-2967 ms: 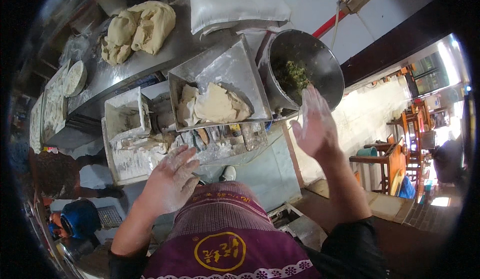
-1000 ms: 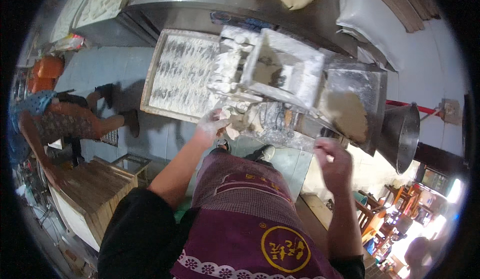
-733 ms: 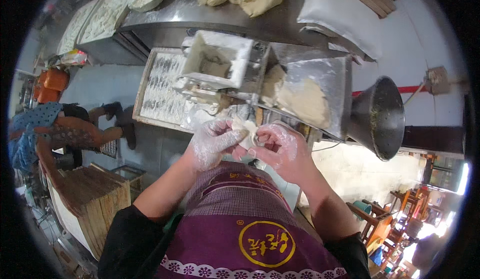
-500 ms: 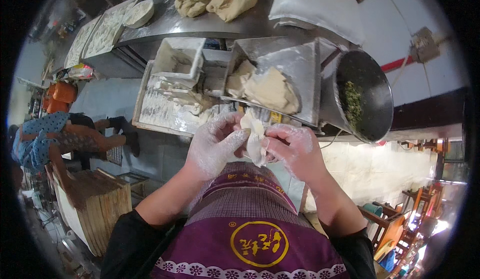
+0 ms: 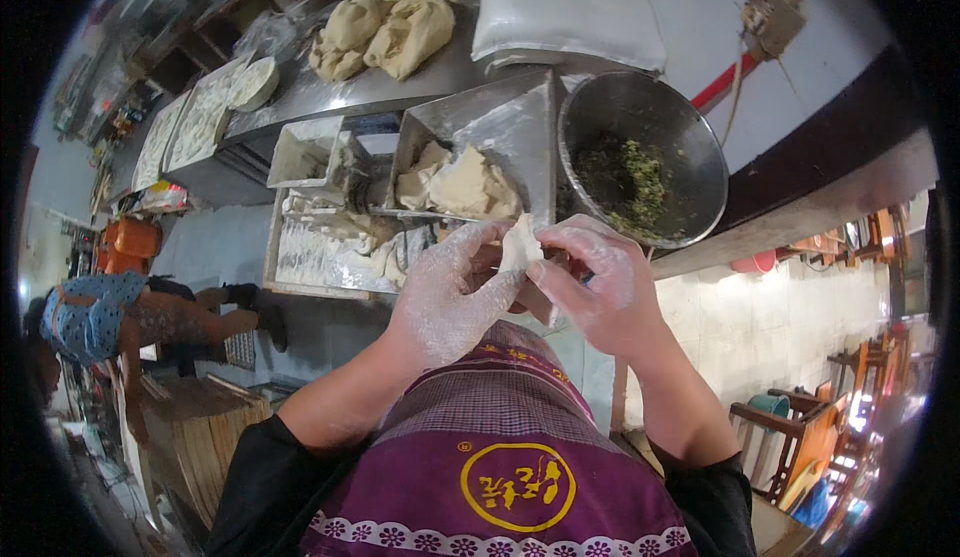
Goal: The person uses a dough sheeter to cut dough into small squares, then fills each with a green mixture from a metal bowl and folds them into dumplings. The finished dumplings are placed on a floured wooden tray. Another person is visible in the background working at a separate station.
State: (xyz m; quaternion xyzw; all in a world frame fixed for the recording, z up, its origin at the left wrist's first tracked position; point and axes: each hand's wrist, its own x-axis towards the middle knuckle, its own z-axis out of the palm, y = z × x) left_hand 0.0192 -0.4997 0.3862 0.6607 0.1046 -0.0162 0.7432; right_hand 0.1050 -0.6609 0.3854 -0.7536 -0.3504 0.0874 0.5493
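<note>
Between my two flour-dusted hands, in front of the apron, is a pale, folded dumpling wrapper (image 5: 521,245). My left hand (image 5: 440,297) pinches its left side with thumb and fingers. The right side is gripped by my right hand (image 5: 598,282), its thumb pressed against the dough. Whatever lies inside the fold is hidden. Just beyond the hands, a metal tray (image 5: 515,122) holds a heap of flat dough sheets (image 5: 478,185). To its right stands a steel bowl (image 5: 572,122) with chopped green filling (image 5: 645,182).
A floured tray (image 5: 318,267) and a white square container (image 5: 305,137) sit left of the dough sheets. Large dough lumps (image 5: 405,32) and a white sack (image 5: 565,17) rest on the counter behind. At far left a person (image 5: 95,312) stands by stacked boards (image 5: 215,427).
The view has shifted right, bringing the bowl of filling further into sight. Both hands still hold the wrapper, now turned more upright with the fingers closer around it.
</note>
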